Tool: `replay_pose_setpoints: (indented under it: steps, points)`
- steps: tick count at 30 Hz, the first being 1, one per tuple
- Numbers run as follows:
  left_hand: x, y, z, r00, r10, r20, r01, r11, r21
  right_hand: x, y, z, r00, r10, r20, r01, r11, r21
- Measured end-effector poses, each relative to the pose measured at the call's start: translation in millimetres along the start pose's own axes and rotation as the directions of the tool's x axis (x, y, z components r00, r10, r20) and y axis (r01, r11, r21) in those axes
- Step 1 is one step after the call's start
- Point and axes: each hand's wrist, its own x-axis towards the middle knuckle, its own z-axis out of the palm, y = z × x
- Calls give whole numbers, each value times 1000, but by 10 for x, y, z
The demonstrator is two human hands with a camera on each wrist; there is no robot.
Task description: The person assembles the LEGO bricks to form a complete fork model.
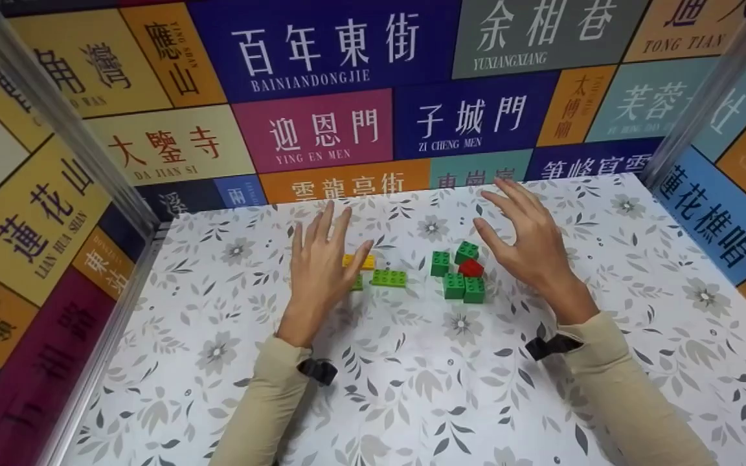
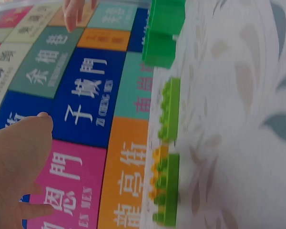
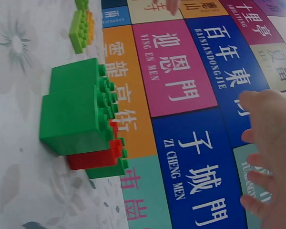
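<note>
In the head view my left hand (image 1: 321, 268) is held above the table with its fingers spread and nothing in its grasp. Just right of it lie a lime green brick (image 1: 388, 278) and a yellow brick (image 1: 362, 261); a second lime brick (image 1: 357, 283) is partly hidden by the hand. My right hand (image 1: 531, 243), fingers extended and holding nothing, hovers right of a small cluster. That cluster has several darker green bricks (image 1: 454, 286) around a red brick (image 1: 471, 268). Both wrist views show the hands apart from the bricks, which have their studs upward.
A white table (image 1: 386, 388) with a grey leaf and flower pattern carries the bricks. Behind it and at both sides stand panels (image 1: 321, 129) with coloured blocks of lettering. Clear-looking corner posts (image 1: 703, 97) rise at the back left and back right.
</note>
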Motion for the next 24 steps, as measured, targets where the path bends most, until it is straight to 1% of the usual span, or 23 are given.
replay_pose_setpoints:
  steps: [2, 4, 6, 8, 13, 17, 20, 22, 24]
  points:
    - [-30, 94, -16, 999, 47, -20, -47, 999, -21, -30, -14, 8, 998, -50, -49, 52, 998, 40]
    - [-60, 189, -27, 995, 91, -34, -92, 995, -34, -62, -29, 11, 993, -85, -79, 90, 994, 61]
    - [-94, 280, -35, 991, 131, -42, -133, 990, -47, -103, -44, 12, 992, -97, -81, 103, 992, 69]
    - [-131, 363, -30, 985, 169, -44, -171, 984, -52, -149, -49, 11, 993, -99, -59, 103, 992, 67]
    - [-225, 522, 42, 967, 254, -24, -255, 965, -65, -280, -27, -1, 995, -87, 47, 84, 995, 63]
    - [-278, 592, 139, 953, 301, 17, -299, 951, -77, -331, 8, -7, 986, -73, 149, 63, 995, 74]
    - [-309, 611, 212, 946, 317, 65, -311, 947, -84, -337, 26, -11, 968, -58, 245, 41, 997, 71]
    - [-332, 610, 252, 942, 318, 103, -309, 946, -97, -340, 33, -13, 949, -49, 313, 30, 997, 65]
    - [-348, 612, 283, 938, 318, 135, -302, 945, -126, -338, 38, -11, 925, -42, 379, 22, 998, 57]
